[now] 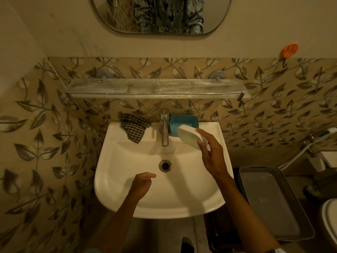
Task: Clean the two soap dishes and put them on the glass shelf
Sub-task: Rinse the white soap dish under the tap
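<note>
My right hand (211, 154) grips a white oval soap dish (189, 136), tilted on its edge above the right side of the white sink (127, 198); a thin stream of water runs off it into the basin. A blue rectangular soap dish (182, 122) sits on the sink's back rim, right of the chrome tap (164, 128). My left hand (142, 183) hovers over the front of the basin near the drain (165, 165), fingers loosely curled and holding nothing. The glass shelf (155, 88) runs along the wall above the tap with nothing on it.
A checked cloth (135, 127) lies on the sink's back rim left of the tap. A grey plastic basket (271, 203) stands to the right of the sink. An orange holder (289, 50) is fixed to the wall at upper right, and a mirror (160, 13) hangs above.
</note>
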